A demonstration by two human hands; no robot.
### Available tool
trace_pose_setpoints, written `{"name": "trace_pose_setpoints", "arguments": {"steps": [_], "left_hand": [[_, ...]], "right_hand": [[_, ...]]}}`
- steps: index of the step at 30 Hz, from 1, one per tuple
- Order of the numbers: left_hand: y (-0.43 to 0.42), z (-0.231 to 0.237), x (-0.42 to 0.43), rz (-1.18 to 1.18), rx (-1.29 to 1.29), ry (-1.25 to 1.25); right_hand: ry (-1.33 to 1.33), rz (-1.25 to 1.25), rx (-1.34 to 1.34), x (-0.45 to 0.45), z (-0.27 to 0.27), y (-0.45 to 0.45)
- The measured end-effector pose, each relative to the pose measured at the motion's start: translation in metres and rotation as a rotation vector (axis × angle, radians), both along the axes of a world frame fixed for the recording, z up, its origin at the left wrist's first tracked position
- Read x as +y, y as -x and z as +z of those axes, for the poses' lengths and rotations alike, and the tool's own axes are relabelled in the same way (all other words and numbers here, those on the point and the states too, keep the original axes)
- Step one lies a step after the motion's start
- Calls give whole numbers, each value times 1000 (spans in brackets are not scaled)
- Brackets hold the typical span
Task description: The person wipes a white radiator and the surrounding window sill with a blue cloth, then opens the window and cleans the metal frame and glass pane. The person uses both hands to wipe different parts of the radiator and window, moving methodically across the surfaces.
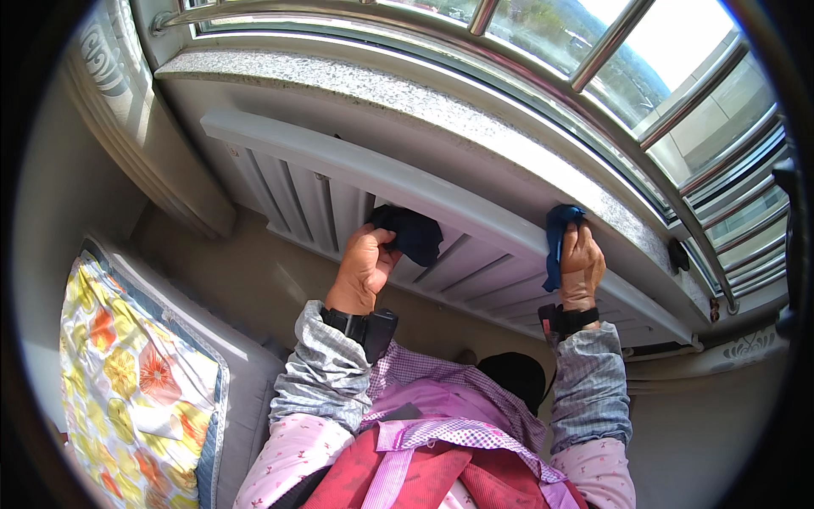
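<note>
A white panel radiator (375,178) with vertical fins runs below the window sill. My left hand (369,261) grips a dark navy cloth (413,235) between thumb and fingers, in front of the radiator's fins just below its top rail. Farther right, my right hand (580,261) holds a blue cloth (558,238) at the back edge of the radiator's top rail, beside the wall under the sill; its fingertips are partly hidden by the cloth.
A speckled stone sill (381,83) and metal window bars (598,57) lie beyond the radiator. Curtains hang at the left (152,140) and right (731,350). At the lower left, a floral cloth (140,382) covers part of a grey cushioned seat (248,407).
</note>
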State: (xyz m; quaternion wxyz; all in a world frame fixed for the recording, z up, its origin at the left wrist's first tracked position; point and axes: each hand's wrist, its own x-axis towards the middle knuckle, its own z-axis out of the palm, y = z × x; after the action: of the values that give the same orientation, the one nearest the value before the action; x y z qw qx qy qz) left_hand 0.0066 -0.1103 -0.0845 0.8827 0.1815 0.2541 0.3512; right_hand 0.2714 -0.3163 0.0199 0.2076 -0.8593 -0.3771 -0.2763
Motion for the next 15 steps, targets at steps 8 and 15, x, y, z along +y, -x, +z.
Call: {"name": "trace_pose_setpoints", "arguments": {"steps": [8, 15], "left_hand": [[41, -39, 49, -156, -6, -212], [155, -114, 176, 128, 520, -94]], "right_hand": [[-6, 0, -45, 3, 1, 2], [6, -24, 2, 4, 2, 4]]}}
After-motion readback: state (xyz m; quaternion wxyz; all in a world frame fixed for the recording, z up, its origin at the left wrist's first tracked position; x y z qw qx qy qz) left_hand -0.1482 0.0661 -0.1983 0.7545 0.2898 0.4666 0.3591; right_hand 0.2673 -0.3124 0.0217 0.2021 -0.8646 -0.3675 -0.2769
